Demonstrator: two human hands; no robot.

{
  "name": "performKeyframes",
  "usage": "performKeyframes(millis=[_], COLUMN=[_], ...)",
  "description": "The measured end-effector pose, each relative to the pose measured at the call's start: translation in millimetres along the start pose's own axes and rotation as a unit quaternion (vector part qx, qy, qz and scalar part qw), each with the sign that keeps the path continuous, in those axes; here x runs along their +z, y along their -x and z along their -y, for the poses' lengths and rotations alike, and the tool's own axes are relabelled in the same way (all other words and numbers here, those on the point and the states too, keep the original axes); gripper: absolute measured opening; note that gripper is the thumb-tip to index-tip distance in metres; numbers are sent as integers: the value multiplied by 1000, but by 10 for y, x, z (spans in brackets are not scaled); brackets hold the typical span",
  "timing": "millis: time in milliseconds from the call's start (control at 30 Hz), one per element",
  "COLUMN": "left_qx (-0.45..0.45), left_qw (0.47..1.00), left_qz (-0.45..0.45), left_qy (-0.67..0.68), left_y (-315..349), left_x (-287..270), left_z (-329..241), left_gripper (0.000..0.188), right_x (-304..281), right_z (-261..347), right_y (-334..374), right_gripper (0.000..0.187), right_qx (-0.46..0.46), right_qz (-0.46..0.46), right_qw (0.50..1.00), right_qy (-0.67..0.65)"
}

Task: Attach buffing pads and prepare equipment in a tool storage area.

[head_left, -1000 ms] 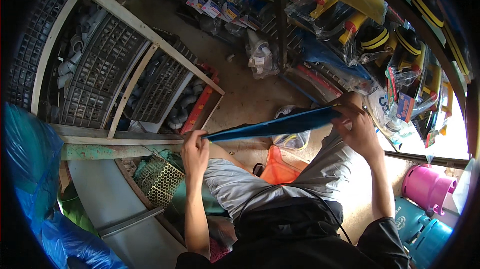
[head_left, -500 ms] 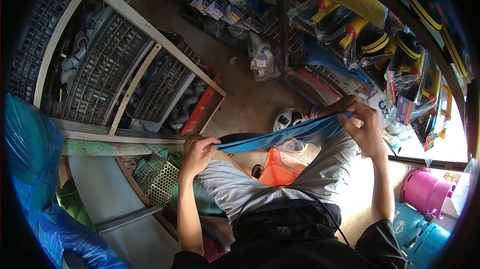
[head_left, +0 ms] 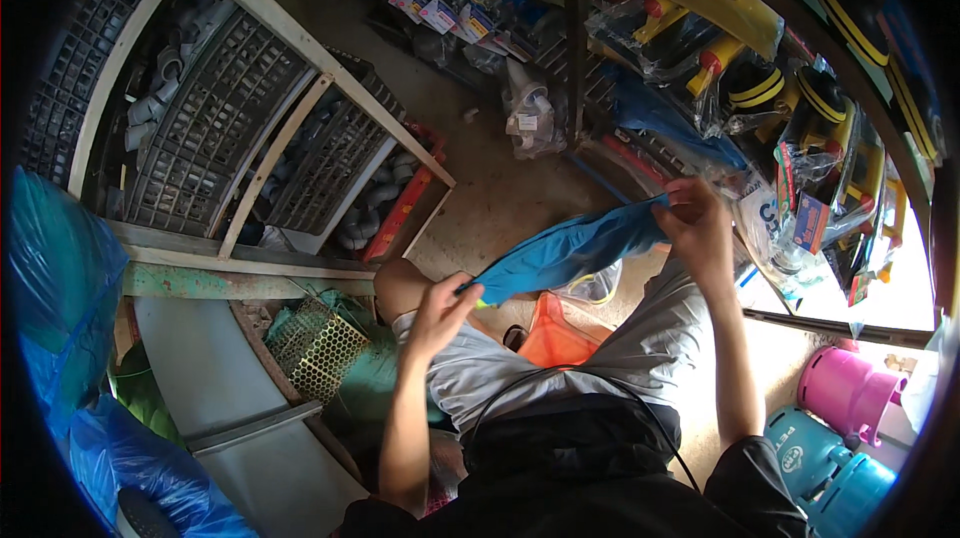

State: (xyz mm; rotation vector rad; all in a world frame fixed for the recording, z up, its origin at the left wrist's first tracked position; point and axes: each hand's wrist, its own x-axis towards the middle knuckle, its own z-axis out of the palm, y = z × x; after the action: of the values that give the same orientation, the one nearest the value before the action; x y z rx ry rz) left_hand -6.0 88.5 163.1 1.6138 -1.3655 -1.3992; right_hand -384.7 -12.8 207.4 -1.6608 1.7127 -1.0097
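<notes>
A limp blue sheet (head_left: 570,246), cloth or thin plastic, is stretched between my two hands above my lap. My left hand (head_left: 440,316) pinches its lower left end near my knee. At its upper right end, the thumb and fingers of my right hand (head_left: 695,228) are closed on the edge. The sheet slants up from left to right, and its middle sags in folds. Beneath it, between my legs, lies an orange sheet-like piece (head_left: 558,331) on the floor. A light-coloured shoe (head_left: 593,283) is partly hidden behind the blue sheet.
A wooden rack (head_left: 330,73) with dark crates of grey pipe fittings stands at left. Shelves of wrapped tools (head_left: 730,63) line the right. Pink (head_left: 845,388) and teal gas cylinders (head_left: 805,448) stand at lower right. Blue plastic bags (head_left: 65,278) bulge at far left.
My left hand has moved right and slightly down, and my right hand a little left. The blue sheet has gone from pulled taut and narrow to wider, looser and more slanted.
</notes>
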Motion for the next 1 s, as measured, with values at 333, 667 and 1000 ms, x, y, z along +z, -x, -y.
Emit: performKeyframes(millis=[333,667,1000], left_qx=[-18,-21,138], left_qw=[959,955,983], left_qz=[-101,-55,73], left_qy=[263,291,-101], left_y=[-60,177,261], left_x=[933,766,419], left_z=[-35,-336,-1005], left_gripper=[35,34,32], right_x=[820,696,526], right_z=[301,447,300], right_y=[569,898,310], right_gripper=[31,58,55], right_qx=[1,-58,-232], right_qz=[161,290,426], right_qw=[971,904,867], right_qy=[-176,-310,-113])
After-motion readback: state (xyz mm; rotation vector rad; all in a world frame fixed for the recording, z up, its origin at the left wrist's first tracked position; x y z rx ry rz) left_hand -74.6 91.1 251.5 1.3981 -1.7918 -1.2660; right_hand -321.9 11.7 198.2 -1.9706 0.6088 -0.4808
